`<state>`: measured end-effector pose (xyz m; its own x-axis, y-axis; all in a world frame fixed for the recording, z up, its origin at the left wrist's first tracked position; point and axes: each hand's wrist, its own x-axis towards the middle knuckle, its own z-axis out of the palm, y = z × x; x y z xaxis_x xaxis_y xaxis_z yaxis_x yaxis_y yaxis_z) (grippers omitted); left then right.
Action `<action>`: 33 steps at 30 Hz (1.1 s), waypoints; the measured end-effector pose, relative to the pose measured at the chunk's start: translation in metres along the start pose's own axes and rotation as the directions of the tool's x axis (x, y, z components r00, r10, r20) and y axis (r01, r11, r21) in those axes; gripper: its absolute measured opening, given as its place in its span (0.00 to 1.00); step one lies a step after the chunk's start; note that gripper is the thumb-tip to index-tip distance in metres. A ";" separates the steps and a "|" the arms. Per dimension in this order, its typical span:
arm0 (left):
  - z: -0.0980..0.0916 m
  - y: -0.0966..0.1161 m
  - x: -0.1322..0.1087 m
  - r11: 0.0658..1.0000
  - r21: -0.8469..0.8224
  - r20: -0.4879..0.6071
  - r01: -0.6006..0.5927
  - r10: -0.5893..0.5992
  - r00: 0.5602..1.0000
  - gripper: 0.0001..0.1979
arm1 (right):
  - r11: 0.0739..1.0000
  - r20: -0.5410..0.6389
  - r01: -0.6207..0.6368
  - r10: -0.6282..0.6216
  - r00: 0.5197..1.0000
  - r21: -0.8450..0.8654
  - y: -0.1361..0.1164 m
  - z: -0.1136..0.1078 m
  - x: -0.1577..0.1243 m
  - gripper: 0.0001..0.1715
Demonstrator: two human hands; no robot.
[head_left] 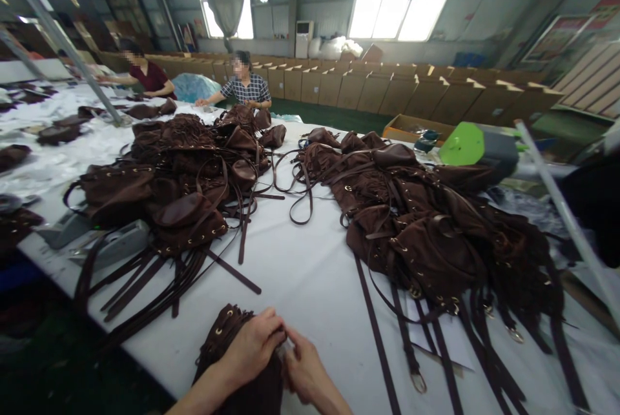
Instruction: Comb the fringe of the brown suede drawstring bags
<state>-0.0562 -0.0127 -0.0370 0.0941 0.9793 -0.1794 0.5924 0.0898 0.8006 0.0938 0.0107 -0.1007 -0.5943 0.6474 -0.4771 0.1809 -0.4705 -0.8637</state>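
Observation:
A dark brown suede bag [227, 344] with metal eyelets lies at the near edge of the white table [310, 266], right in front of me. My left hand [254, 344] is curled over its top edge and grips it. My right hand [303, 373] is closed beside it, pinching something small and pale at the bag's edge that I cannot make out. The two hands touch each other.
Two large heaps of brown fringed bags and straps sit on the table, one at left [184, 182], one at right [426, 221]. A green and grey object [465, 144] lies at the far right. Two people [245, 82] work at the far side. Cardboard boxes [411, 92] line the back.

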 end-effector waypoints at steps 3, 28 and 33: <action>-0.013 0.010 0.012 1.000 -0.022 0.065 -0.015 0.016 0.998 0.10 | 0.997 0.205 -0.068 0.059 0.977 0.037 -0.014 0.017 -0.009 0.19; 0.059 -0.072 -0.039 0.813 -0.523 -0.140 0.254 -0.376 0.916 0.31 | 0.643 -0.116 0.252 -0.247 0.962 0.723 -0.102 -0.036 -0.098 0.18; 0.036 -0.065 -0.036 0.818 -0.516 -0.159 0.254 -0.383 0.910 0.28 | 0.909 -0.286 0.234 -0.135 0.949 0.345 -0.116 -0.066 -0.093 0.32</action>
<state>-0.0693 -0.0605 -0.1037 -0.2682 0.8856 -0.3792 0.0960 0.4163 0.9042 0.1800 0.0449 0.0324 -0.3637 0.8493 -0.3826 -0.2450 -0.4835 -0.8403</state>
